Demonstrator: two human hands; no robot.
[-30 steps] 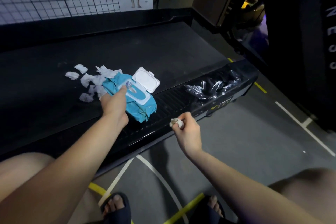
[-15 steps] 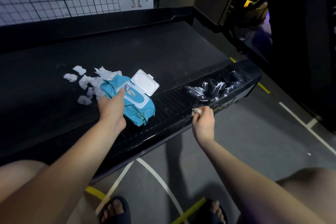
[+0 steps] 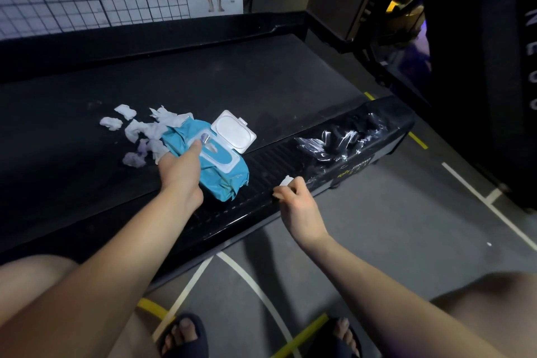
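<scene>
Evidently wiping, the right hand (image 3: 299,206) pinches a small wipe wad (image 3: 286,182) against the treadmill's ribbed rear rail (image 3: 261,164), beside crinkled plastic wrap (image 3: 334,139); the left hand (image 3: 180,171) grips the blue wipe pack (image 3: 225,176), probably steadying it lid-open for another sheet, used scraps (image 3: 136,131) piled beyond

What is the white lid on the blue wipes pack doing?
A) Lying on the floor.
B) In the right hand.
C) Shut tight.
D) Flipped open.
D: the white lid stands flipped back from the opening of the blue wipes pack, which the left hand holds; the right hand pinches only a small white wad.
</scene>
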